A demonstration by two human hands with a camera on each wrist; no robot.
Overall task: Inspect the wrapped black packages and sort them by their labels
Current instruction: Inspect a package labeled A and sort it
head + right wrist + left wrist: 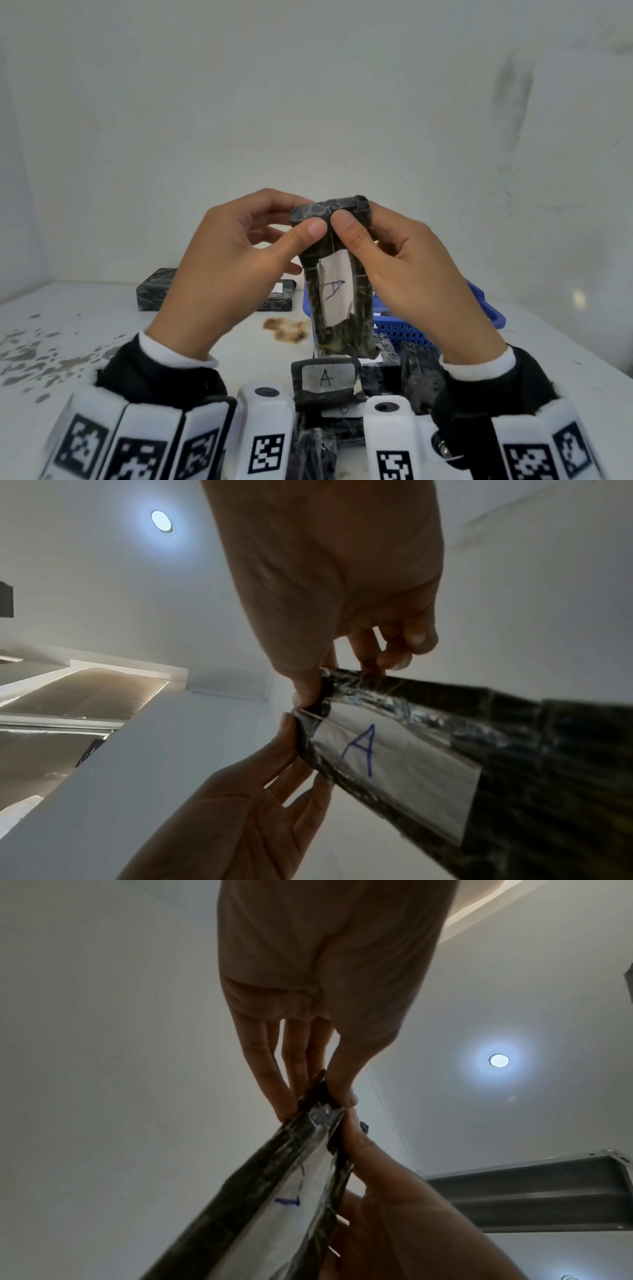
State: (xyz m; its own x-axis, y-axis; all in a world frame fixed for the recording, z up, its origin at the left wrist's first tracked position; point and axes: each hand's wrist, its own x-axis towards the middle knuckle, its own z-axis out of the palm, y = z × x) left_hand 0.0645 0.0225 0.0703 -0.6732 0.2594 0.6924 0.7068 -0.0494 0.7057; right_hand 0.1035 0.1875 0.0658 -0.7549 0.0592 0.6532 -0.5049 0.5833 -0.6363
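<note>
I hold a black wrapped package [359, 308] upright above the table, both hands pinching its top end. My left hand [306, 219] has its thumb on the front and its fingers behind; my right hand [356, 219] grips beside it in the same way. The white label [337, 291] faces me with a blue "A" turned sideways. In the left wrist view my left hand [316, 1099] pinches the package [274, 1191] at its end. The right wrist view shows my right hand [349, 677] on the package [514, 737], with the "A" label [394, 750] plain.
A second package with an "A" label [325, 380] lies on the white table [102, 325] close to me, among several more black packages [414, 373]. Two packages [154, 289] lie at the back left. A blue basket [404, 329] stands behind the held one. A brown stain [287, 329] marks the table.
</note>
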